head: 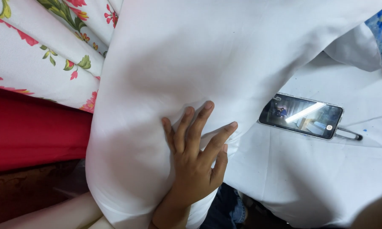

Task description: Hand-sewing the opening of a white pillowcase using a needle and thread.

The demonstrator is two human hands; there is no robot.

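Across the middle of the frame, a big bundle of white cloth (169,63) is filling most of the view, bulging from the top edge down to the lower centre. Beneath it to the right, a white-covered counter (309,174) is spreading toward the lower right corner. At the upper left, floral fabric (34,51) with pink and green print is lying against the bundle, and red fabric (30,131) is sitting just below it at the left edge. One hand (195,157), whether left or right I cannot tell, is pressing flat on the bundle's lower part, its fingers (199,118) spreading wide and gripping nothing. A phone (301,115) with a lit screen is resting on the counter at centre right, well apart from the hand
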